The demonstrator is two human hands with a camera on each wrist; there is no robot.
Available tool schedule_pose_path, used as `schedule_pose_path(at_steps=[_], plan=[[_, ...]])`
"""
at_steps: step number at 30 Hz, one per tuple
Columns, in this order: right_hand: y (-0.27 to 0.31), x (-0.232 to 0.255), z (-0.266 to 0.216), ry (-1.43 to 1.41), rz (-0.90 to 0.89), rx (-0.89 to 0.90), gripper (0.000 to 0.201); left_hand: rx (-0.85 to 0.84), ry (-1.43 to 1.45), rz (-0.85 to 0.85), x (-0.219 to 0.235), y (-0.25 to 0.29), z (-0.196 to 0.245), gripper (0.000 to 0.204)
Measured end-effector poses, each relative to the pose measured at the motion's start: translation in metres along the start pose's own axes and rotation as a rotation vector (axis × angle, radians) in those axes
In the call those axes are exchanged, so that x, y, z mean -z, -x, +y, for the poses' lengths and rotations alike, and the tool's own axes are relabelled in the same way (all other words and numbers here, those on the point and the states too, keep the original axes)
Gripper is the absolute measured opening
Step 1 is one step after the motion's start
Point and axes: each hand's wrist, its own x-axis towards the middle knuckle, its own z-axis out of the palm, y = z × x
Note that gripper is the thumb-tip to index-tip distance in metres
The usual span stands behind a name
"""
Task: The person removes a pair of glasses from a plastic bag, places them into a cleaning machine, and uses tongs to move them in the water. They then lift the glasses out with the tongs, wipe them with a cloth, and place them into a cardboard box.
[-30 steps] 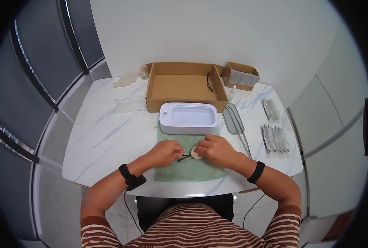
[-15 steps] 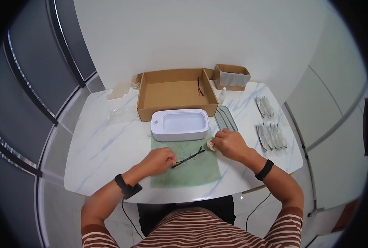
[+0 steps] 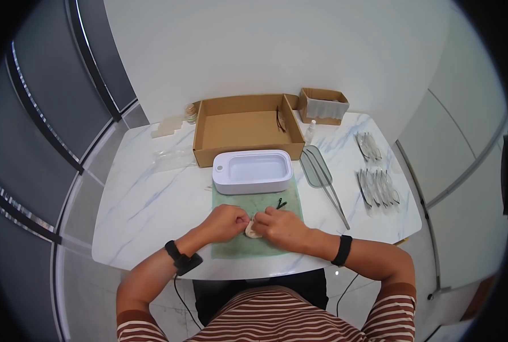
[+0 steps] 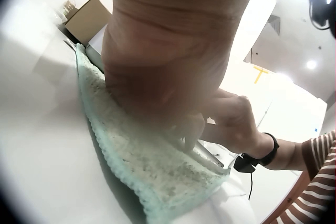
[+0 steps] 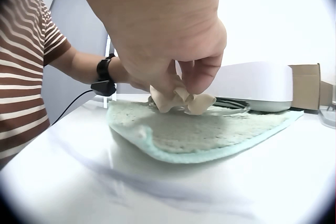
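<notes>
Right hand (image 3: 282, 229) pinching a cream cloth (image 3: 252, 231) at the dark glasses (image 3: 281, 203), temple tips just beyond it, left hand (image 3: 226, 223) gripping the glasses alongside, green mat (image 3: 237, 249) beneath both.

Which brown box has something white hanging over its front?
The small cardboard box at the back right. White lining drapes over its front, while the big, wide cardboard box has a bare brown front.

The right hand (image 3: 282, 229) holds pale cloth (image 3: 252, 232) over green towel (image 3: 230, 249).
</notes>
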Motion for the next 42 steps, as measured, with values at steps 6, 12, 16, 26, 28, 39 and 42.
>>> schedule_pose_path(at_steps=[6,12,16,26,28,39,42], plan=[[0.001,0.002,-0.019,-0.141,-0.061,0.163,0.013,0.048,0.082,-0.048,0.0,-0.001,-0.004,0.013],[0.021,0.038,-0.017,-0.266,-0.068,0.057,0.014,0.005,0.015,0.027,0.008,-0.001,0.025,0.017],[0.045,0.052,0.003,-0.148,-0.029,-0.038,0.013,-0.123,-0.104,0.108,-0.003,-0.009,0.038,0.02],[0.062,0.049,0.021,-0.11,-0.061,-0.24,0.014,0.03,-0.152,0.002,-0.017,-0.024,0.048,0.019],[0.062,0.043,0.023,-0.119,-0.113,-0.216,0.013,0.062,-0.003,0.023,-0.017,-0.023,0.048,0.018],[0.055,0.062,0.016,-0.118,-0.168,-0.215,0.018,-0.497,-0.58,0.043,0.002,-0.051,0.038,0.014],[0.052,0.071,0.014,-0.118,-0.097,-0.229,0.02,-0.56,-0.62,0.026,0.007,-0.052,0.035,0.007]])
